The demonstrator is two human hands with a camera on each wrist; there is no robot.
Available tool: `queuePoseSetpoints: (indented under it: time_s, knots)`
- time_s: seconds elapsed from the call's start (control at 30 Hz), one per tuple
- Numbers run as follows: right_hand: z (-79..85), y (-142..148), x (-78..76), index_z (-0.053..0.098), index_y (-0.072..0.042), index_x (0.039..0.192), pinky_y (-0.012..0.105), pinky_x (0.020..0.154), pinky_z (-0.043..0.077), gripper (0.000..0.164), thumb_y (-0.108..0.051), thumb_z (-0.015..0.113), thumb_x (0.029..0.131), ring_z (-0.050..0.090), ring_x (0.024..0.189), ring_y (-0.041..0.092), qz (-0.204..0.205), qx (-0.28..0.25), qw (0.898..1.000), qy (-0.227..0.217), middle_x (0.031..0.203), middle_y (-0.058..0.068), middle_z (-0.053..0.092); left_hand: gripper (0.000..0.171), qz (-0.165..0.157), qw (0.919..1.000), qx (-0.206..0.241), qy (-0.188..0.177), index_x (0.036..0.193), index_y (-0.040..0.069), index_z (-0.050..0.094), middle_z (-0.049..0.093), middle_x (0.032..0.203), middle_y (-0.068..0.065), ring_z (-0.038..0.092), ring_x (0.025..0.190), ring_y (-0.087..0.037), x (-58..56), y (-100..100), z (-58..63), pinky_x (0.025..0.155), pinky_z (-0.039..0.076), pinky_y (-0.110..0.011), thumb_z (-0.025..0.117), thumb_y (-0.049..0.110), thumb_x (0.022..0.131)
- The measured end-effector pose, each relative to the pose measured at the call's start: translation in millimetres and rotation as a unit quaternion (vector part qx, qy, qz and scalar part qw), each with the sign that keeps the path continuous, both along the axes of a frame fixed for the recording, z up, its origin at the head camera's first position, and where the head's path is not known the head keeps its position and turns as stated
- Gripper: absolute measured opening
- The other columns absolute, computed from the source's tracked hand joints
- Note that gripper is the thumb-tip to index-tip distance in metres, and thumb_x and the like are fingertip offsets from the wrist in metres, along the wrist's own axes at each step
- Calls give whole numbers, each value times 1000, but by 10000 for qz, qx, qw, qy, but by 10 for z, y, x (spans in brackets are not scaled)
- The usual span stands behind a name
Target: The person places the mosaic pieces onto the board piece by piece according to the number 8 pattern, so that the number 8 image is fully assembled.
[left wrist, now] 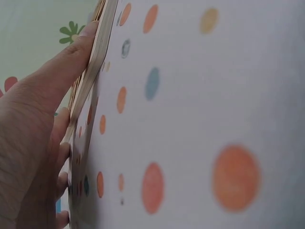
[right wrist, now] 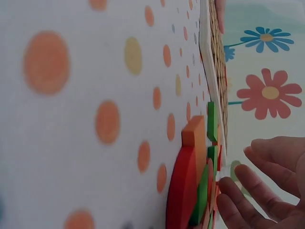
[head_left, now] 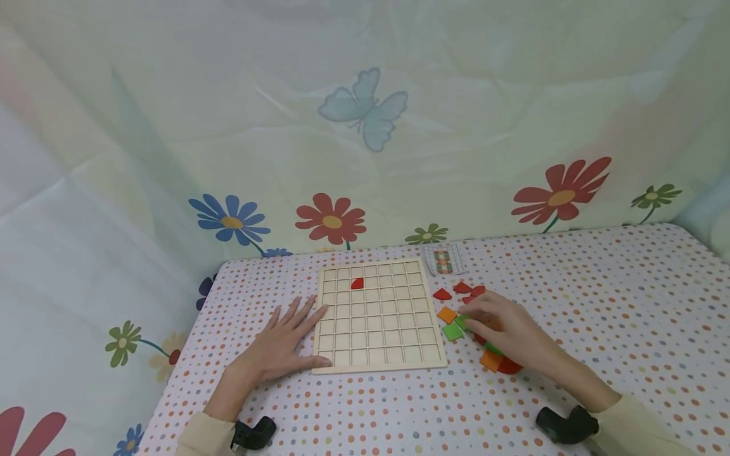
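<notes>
A pale wooden grid board (head_left: 376,367) lies on the table with one red piece (head_left: 357,284) with a curved edge in a cell near its top. My left hand (head_left: 279,348) lies spread at the board's left side, its thumb and fingertips on the frame. In the left wrist view the thumb (left wrist: 71,59) rests along the board's edge. My right hand (head_left: 513,329) hovers over a pile of coloured pieces right of the board, fingers loosely bent and nothing between them. Under it show an orange square (head_left: 490,361) and a red piece (head_left: 509,366); the hand hides part of the pile.
Between board and pile lie an orange square (head_left: 447,315), a green square (head_left: 453,332) and several red curved pieces (head_left: 442,294). A small card with a coloured grid pattern (head_left: 443,259) lies behind them. A flowered curtain (head_left: 456,126) hangs at the table's back edge.
</notes>
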State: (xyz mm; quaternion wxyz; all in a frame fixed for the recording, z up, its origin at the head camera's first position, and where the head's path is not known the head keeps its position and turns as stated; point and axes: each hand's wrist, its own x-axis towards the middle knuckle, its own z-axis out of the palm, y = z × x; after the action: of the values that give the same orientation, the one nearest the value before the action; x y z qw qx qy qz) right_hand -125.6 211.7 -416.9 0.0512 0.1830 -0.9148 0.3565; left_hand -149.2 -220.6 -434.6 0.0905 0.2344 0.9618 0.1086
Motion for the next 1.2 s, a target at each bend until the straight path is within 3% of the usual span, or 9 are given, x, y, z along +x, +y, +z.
queuePoseSetpoints:
  time_s: [0.3,0.5,0.67,0.9,1.03,1.2]
  knots:
    - [29,144,170,79,-14,106,28,74,57,26,-7,89,83,63,93,17,231,513,9984,-31,106,-4,67,106,46,10000,19,67,168,20,25,13,176,-5,7,161,-35,18,-28,-21,127,5,-63,62,77,87]
    - [-11,202,321,80,-17,103,24,66,51,31,-10,94,76,59,89,11,595,714,9957,-4,108,-6,64,105,62,10000,-20,66,168,20,25,13,176,-5,7,161,-35,14,-52,-37,127,6,-64,62,76,88]
    - [-53,218,387,80,-18,102,27,72,56,31,-12,95,75,63,93,12,438,839,9955,-16,107,-9,65,105,66,9999,3,80,168,20,25,13,176,-6,7,161,-35,22,-61,-38,127,6,-64,61,76,88]
    - [-111,139,442,81,-16,96,30,73,60,29,-11,97,72,65,89,13,148,1024,9935,482,101,-10,66,105,68,9999,-77,15,169,21,22,10,176,-4,5,162,-34,11,-34,-40,127,3,-62,59,78,89]
    - [-83,86,422,81,-13,96,35,75,60,25,-11,94,76,66,89,16,-37,1185,9928,160,100,-6,68,105,55,9999,-146,-38,169,21,21,8,176,-4,3,162,-33,-6,-10,-42,127,3,-63,58,78,90]
    - [-38,56,400,80,-8,99,26,66,56,27,-4,93,75,61,81,10,-39,1223,9921,-267,99,0,68,105,56,9997,-218,-64,169,22,19,6,177,-3,2,162,-32,-27,8,-38,127,2,-62,58,78,89]
